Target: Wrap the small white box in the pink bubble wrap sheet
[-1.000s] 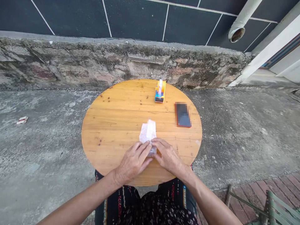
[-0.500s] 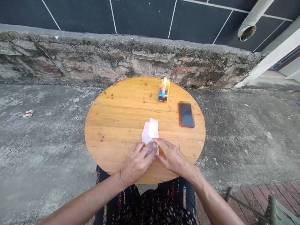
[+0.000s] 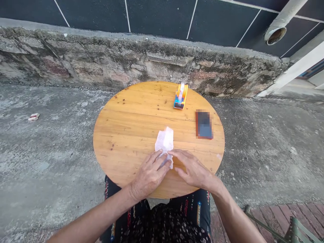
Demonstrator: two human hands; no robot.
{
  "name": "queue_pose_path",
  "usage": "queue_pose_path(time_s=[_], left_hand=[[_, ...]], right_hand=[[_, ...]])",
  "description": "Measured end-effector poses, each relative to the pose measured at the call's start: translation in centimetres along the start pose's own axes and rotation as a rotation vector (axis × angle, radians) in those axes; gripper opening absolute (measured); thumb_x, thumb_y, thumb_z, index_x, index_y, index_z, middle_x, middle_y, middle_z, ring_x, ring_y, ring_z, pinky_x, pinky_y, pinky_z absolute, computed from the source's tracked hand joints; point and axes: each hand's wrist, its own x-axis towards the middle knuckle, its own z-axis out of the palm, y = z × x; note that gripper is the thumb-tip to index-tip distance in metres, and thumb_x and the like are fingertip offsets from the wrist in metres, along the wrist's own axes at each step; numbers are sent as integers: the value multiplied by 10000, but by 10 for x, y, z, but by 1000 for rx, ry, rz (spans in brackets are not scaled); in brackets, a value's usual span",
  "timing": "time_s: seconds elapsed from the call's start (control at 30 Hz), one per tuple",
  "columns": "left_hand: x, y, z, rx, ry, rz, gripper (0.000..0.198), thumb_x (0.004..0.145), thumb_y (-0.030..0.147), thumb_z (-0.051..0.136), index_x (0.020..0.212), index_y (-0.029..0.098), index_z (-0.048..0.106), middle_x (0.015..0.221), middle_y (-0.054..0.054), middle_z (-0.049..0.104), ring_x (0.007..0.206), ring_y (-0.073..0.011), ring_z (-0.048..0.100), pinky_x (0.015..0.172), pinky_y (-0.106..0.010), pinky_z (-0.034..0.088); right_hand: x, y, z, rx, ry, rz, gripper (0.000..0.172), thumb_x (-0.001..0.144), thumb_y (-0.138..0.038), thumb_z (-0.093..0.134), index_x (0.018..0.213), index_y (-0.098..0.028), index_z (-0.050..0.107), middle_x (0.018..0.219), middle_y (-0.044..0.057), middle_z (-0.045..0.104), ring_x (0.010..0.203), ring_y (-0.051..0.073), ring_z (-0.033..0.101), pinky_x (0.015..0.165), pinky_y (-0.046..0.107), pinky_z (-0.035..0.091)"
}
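Observation:
A thin, crinkled white sheet, like tissue paper (image 3: 165,139), lies on the round wooden table (image 3: 126,131), with a whiter folded-looking strip along its right side. My left hand (image 3: 152,171) rests over its near left part, fingers spread and pressing on it. From the other side, my right hand (image 3: 191,168) reaches in with fingertips at the sheet's right edge. Its thumb stands apart from the fingers, off the sheet. Both palms face down, and my left fingers cover part of the sheet's near end.
A yellow and blue tape dispenser (image 3: 180,96) stands near the table's far edge. To the right lies a dark, pixelated flat object with a red edge (image 3: 204,125). Beyond the table runs a stone wall base (image 3: 113,64). A green metal frame (image 3: 295,227) shows at lower right.
My right hand has shifted slightly right, and its thumb has come away from the sheet's edge. The sheet's upper part looks a little more spread. The view has moved slightly.

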Motion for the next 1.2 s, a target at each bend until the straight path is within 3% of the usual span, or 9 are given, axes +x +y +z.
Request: queue_pose_path(time_s=[0.13, 0.23, 0.47, 0.73, 1.2], left_hand=[[4, -2, -2, -20, -19, 7, 232, 876, 141, 583, 1101, 136, 637, 1168, -99, 646, 1222, -293, 506, 1016, -449, 473], [5, -2, -3, -18, -21, 8, 228, 878, 138, 577, 1097, 137, 639, 1159, -100, 648, 1213, -295, 516, 1010, -444, 481], [5, -3, -3, -18, -22, 21, 225, 889, 145, 560, 1098, 127, 641, 1169, -108, 642, 1201, -297, 526, 1006, -436, 497], [10, -3, -6, -52, -12, 8, 223, 895, 152, 551, 1097, 134, 645, 1137, -93, 652, 1171, -277, 546, 1005, -435, 512], [21, -8, -13, -127, -48, -28, 219, 889, 150, 550, 1086, 150, 647, 1112, -96, 653, 1119, -247, 575, 979, -412, 521]], right_hand=[[14, 10, -4, 102, 92, 129, 317, 857, -98, 472, 1122, -208, 606, 1076, 51, 672, 979, 175, 617, 868, 319, 476], [27, 17, 1, 108, 129, 258, 180, 879, -142, 476, 913, -190, 647, 820, 7, 674, 724, 135, 595, 682, 247, 434], [48, 17, 5, 1, 80, 340, 246, 883, -217, 489, 659, -168, 574, 592, -26, 534, 555, 98, 438, 550, 224, 279], [47, 25, 19, 64, 35, 261, 242, 876, -166, 457, 668, -166, 578, 638, -15, 559, 605, 103, 474, 590, 219, 302], [51, 37, 26, 199, 27, 289, 260, 862, -193, 437, 610, -167, 496, 585, -41, 467, 578, 94, 403, 561, 225, 270]])
